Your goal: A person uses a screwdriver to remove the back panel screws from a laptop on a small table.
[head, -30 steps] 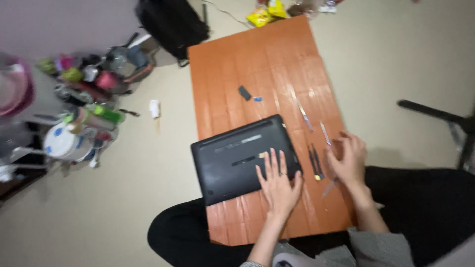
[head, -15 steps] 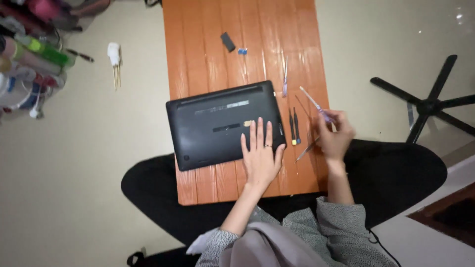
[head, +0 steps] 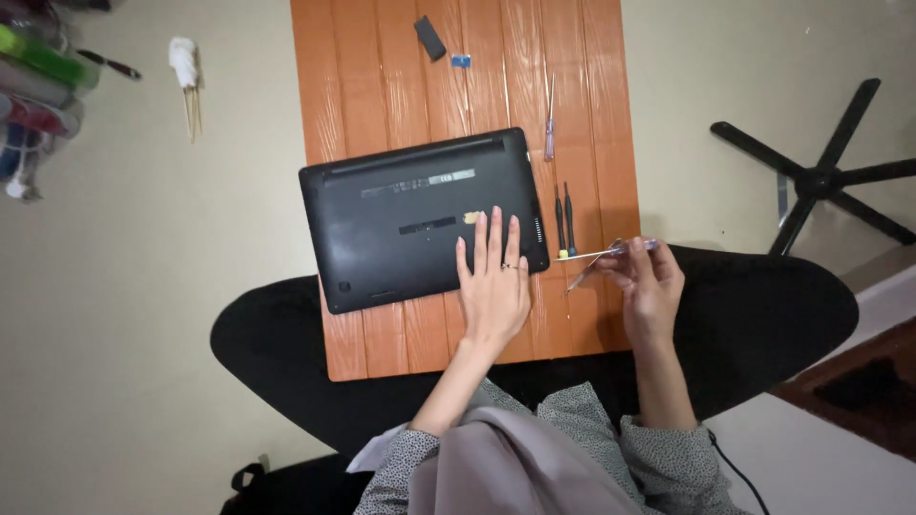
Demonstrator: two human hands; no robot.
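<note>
Fingers of the left hand lie flat and spread on the underside of a black laptop, which rests bottom-up across the middle of the orange tabletop, its near right corner under the palm; that hand's grip is open and closes on nothing. At the right edge of the tabletop the right hand has its grip pinched shut on a thin screwdriver with a pale clear handle, the shaft pointing left toward the laptop's right side. Two small dark screwdrivers lie side by side just right of the laptop, tips toward the far edge. Another slim screwdriver with a bluish handle lies beyond them, near the laptop's far right corner. Close to the far edge sit a small black block and a tiny blue piece, just apart from each other
</note>
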